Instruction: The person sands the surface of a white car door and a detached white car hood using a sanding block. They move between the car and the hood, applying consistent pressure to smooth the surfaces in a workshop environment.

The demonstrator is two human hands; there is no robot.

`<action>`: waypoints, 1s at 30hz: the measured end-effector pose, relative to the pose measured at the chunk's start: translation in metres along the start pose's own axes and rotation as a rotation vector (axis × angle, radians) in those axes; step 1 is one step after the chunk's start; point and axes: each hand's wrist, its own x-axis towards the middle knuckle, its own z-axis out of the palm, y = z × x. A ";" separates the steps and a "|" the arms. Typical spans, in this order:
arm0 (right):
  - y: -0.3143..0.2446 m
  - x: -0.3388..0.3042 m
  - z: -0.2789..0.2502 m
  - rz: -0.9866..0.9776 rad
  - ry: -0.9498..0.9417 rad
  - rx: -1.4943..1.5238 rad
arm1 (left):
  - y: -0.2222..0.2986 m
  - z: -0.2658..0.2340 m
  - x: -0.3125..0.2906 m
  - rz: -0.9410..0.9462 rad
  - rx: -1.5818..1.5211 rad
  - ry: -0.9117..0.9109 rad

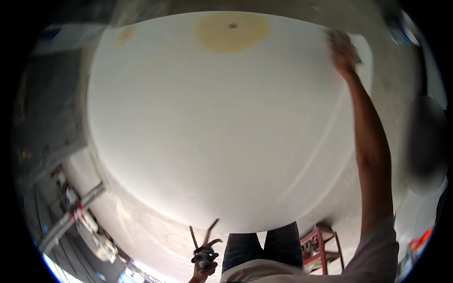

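Observation:
A wide, smooth white panel [212, 118], shaped like a car hood, fills the middle of the view. Near its far edge is a round yellowish patch [233, 40] with a small dark spot in it, and a smaller yellowish patch [126, 35] lies at the far left. My right hand [344, 52] is stretched out over the far right corner, pressing what looks like a greyish cloth [357, 57] to the surface; motion blurs both. Low down, beside my legs, my left hand [205, 269] is closed around a dark tool [206, 250] with thin prongs and a curved hook.
A red metal shelf stand [321, 247] with things on it is behind me on the right. To the left, a grey metal bar [71, 217] crosses near cluttered items. A blurred dark rounded object [427, 146] is at the far right. Concrete floor [137, 203] surrounds the panel.

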 end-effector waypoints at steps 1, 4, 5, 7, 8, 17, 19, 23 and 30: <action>-0.019 -0.008 -0.009 0.071 -0.076 0.055 | -0.002 0.007 -0.011 0.037 0.020 0.039; -0.047 -0.069 -0.046 0.092 -0.218 -0.018 | -0.001 0.006 -0.003 0.198 0.152 0.062; -0.068 -0.093 -0.065 0.109 -0.281 -0.035 | 0.000 0.005 -0.006 0.185 0.191 0.041; -0.132 -0.137 -0.103 0.056 -0.286 0.042 | -0.006 -0.010 -0.013 0.042 0.402 -0.021; -0.162 -0.154 -0.118 0.020 -0.268 0.057 | -0.013 -0.021 -0.009 -0.033 0.504 -0.089; -0.372 -0.343 -0.246 0.048 -0.250 0.154 | -0.094 -0.081 -0.008 0.281 0.223 -0.067; -0.426 -0.394 -0.267 0.114 -0.351 0.178 | -0.111 -0.095 -0.019 0.319 0.096 -0.034; -0.415 -0.436 -0.282 -0.181 -0.578 0.238 | -0.110 -0.120 -0.035 0.379 0.235 -0.046; -0.272 -0.298 -0.198 0.282 -0.117 0.044 | -0.143 -0.146 -0.017 0.382 0.031 -0.065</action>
